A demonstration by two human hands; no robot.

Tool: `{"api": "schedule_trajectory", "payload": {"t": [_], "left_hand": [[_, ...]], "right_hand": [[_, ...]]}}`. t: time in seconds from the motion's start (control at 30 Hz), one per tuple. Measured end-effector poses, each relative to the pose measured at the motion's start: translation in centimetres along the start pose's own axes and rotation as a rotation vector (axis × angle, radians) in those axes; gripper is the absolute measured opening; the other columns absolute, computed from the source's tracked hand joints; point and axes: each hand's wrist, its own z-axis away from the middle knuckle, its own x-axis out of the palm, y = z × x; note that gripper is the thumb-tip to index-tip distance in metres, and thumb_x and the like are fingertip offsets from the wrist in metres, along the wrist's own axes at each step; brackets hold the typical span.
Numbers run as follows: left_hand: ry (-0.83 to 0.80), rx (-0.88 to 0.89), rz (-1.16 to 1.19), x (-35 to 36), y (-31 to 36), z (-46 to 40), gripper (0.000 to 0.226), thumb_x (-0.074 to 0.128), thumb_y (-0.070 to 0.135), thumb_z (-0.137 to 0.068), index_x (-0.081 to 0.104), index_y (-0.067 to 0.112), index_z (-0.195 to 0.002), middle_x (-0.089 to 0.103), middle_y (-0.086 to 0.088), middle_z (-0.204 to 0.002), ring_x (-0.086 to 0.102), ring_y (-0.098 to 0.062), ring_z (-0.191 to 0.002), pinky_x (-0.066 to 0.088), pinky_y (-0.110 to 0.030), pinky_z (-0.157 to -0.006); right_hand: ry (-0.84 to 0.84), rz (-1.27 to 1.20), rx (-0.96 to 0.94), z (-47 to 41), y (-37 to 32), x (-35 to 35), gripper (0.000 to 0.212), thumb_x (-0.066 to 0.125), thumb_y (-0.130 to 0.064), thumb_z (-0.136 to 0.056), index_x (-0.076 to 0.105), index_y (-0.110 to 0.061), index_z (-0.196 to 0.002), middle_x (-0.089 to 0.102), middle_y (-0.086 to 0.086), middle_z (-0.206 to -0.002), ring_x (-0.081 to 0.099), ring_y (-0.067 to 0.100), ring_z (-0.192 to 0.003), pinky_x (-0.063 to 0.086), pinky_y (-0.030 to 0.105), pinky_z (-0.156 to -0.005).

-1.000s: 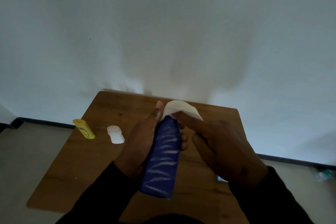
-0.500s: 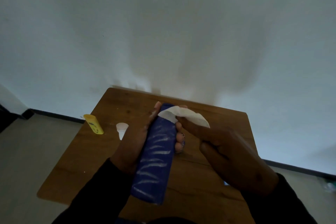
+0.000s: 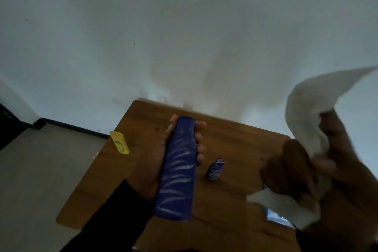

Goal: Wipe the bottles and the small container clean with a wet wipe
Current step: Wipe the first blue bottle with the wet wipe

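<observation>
The left hand (image 3: pixel 163 161) wraps the tall dark-blue plastic bottle (image 3: pixel 178 170) above the brown wooden worktop (image 3: pixel 235 149), tilted, probably to expose its sides, while the right hand (image 3: pixel 302 170), well apart, clutches the crumpled white wet wipe (image 3: pixel 302 112), seemingly refolding it

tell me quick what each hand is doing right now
Left hand: closed around the big blue bottle, held above the table.
Right hand: closed on the white wet wipe, off the bottle.
</observation>
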Motion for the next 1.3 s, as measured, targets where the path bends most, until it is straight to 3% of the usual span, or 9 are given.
{"api": "schedule_trajectory", "payload": {"t": [0.1, 0.17, 0.27, 0.4, 0.53, 0.77, 1.0, 1.2, 1.3], "left_hand": [[0.025, -0.014, -0.043, -0.1, 1.2, 0.3, 0.062, 0.041, 0.058, -0.095, 0.062, 0.003, -0.114, 0.063, -0.008, -0.083, 0.066, -0.019, -0.067, 0.057, -0.030, -0.064], [0.071, -0.038, -0.140, -0.4, 2.3, 0.6, 0.060, 0.043, 0.061, -0.092, 0.067, 0.007, -0.095, 0.064, -0.008, -0.078, 0.065, -0.019, -0.063, 0.056, -0.029, -0.062], [0.111, -0.064, -0.241, -1.0, 3.8, 1.2, 0.058, 0.047, 0.063, -0.089, 0.068, 0.009, -0.086, 0.064, -0.011, -0.078, 0.065, -0.020, -0.064, 0.055, -0.029, -0.064], [0.130, -0.070, -0.267, -2.0, 5.2, 1.4, 0.059, 0.046, 0.059, -0.089, 0.071, 0.007, -0.083, 0.065, -0.013, -0.078, 0.066, -0.020, -0.060, 0.057, -0.028, -0.061], [0.099, -0.087, -0.242, -2.6, 6.6, 1.7, 0.052, 0.046, 0.054, -0.091, 0.070, 0.007, -0.091, 0.064, -0.014, -0.076, 0.064, -0.021, -0.059, 0.057, -0.028, -0.056], [0.003, -0.147, -0.335, -4.9, 8.7, 1.2, 0.054, 0.054, 0.055, -0.087, 0.069, 0.006, -0.107, 0.064, -0.010, -0.083, 0.065, -0.020, -0.066, 0.058, -0.030, -0.061], [0.035, -0.163, -0.200, -4.7, 8.6, 2.6, 0.052, 0.048, 0.049, -0.091, 0.068, 0.003, -0.106, 0.060, -0.009, -0.082, 0.062, -0.019, -0.062, 0.058, -0.029, -0.059], [0.011, -0.252, -0.149, -4.6, 8.2, 4.0, 0.052, 0.045, 0.050, -0.095, 0.067, 0.003, -0.091, 0.060, -0.014, -0.080, 0.062, -0.022, -0.061, 0.057, -0.029, -0.059], [-0.003, -0.254, -0.158, -4.3, 8.2, 4.5, 0.048, 0.045, 0.046, -0.096, 0.068, 0.004, -0.092, 0.062, -0.012, -0.078, 0.062, -0.022, -0.060, 0.057, -0.029, -0.057]], "right_hand": [[0.030, -0.501, 0.263, -1.6, 4.0, 3.4, 0.046, 0.066, -0.022, -0.076, 0.061, -0.012, -0.121, 0.044, 0.004, -0.058, 0.039, 0.010, -0.040, 0.023, 0.022, -0.040], [0.016, -0.578, 0.395, -2.2, 6.6, 5.8, 0.043, 0.061, -0.022, -0.084, 0.056, -0.006, -0.123, 0.043, 0.010, -0.073, 0.037, 0.007, -0.045, 0.024, 0.020, -0.040], [0.056, -0.427, 0.423, -2.8, 8.2, 7.6, 0.039, 0.057, -0.030, -0.093, 0.055, -0.011, -0.128, 0.052, 0.009, -0.089, 0.039, 0.010, -0.060, 0.031, 0.019, -0.044], [0.241, 0.107, 0.284, -3.9, 8.0, 9.2, 0.033, 0.063, -0.036, -0.081, 0.069, -0.019, -0.109, 0.067, 0.002, -0.082, 0.051, 0.016, -0.061, 0.040, 0.025, -0.050], [0.245, 0.610, 0.061, -4.9, 8.2, 9.9, 0.015, 0.062, -0.031, -0.083, 0.070, -0.019, -0.085, 0.070, -0.011, -0.077, 0.066, 0.006, -0.065, 0.048, 0.012, -0.055], [0.269, 0.669, 0.144, -5.2, 9.2, 11.7, 0.030, 0.056, -0.039, -0.084, 0.064, -0.015, -0.067, 0.063, 0.002, -0.061, 0.054, 0.015, -0.049, 0.042, 0.021, -0.045], [0.401, -0.135, 0.209, -3.8, 9.4, 13.4, 0.027, 0.056, -0.024, -0.088, 0.056, 0.001, -0.098, 0.052, 0.008, -0.064, 0.037, 0.012, -0.044, 0.035, 0.022, -0.040], [0.523, 0.539, -0.153, -4.3, 8.8, 15.2, 0.013, 0.062, -0.012, -0.087, 0.068, -0.013, -0.099, 0.068, 0.007, -0.077, 0.063, 0.020, -0.060, 0.052, 0.026, -0.052], [0.471, 0.635, -0.188, -4.3, 9.0, 16.4, 0.011, 0.064, -0.004, -0.087, 0.068, -0.006, -0.097, 0.065, 0.010, -0.092, 0.064, 0.015, -0.062, 0.050, 0.018, -0.052]]}}
